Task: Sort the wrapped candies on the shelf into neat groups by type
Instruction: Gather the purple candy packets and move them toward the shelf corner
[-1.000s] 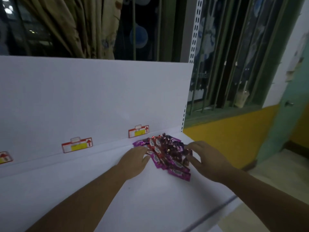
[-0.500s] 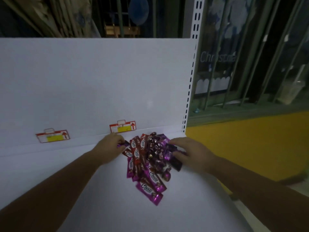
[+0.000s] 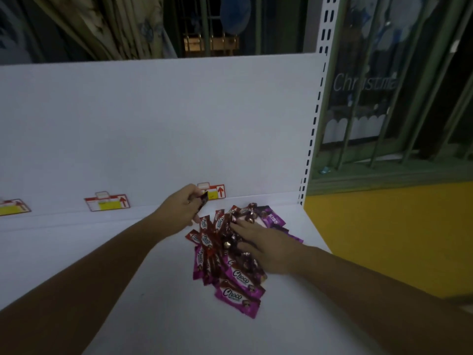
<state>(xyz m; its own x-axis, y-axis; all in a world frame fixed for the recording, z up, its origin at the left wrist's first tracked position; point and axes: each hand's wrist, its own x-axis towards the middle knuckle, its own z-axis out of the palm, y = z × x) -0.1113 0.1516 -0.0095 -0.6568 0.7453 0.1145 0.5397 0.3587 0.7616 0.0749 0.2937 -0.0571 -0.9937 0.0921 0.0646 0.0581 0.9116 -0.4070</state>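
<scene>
Shelving fills most of the view: a white shelf (image 3: 128, 278) with a tall white back panel (image 3: 153, 124) and a slotted upright (image 3: 316, 119) at its right edge. Beyond the upright are a green barred window (image 3: 384, 111) and a yellow wall (image 3: 384, 239). The pile of wrapped candies (image 3: 230, 275) lies unsorted on the right part of the shelf, near the back panel. In it, purple Choco packets (image 3: 238, 298) lie at the near end, red Choco packets (image 3: 204, 224) at the left, a purple Kiss packet (image 3: 272, 219) at the far right, and small dark round sweets in the middle. The right hand (image 3: 266, 247) rests palm down on the middle of the pile, its fingers (image 3: 243, 228) spread flat and released, grasping nothing. The left hand (image 3: 179, 208) is raised just beside the pile's far left corner, its fingers (image 3: 194, 194) pinching one small dark candy (image 3: 204, 201) clear of the heap. Red and yellow price tags (image 3: 108, 201) sit along the foot of the back panel, one just behind the left hand.
</scene>
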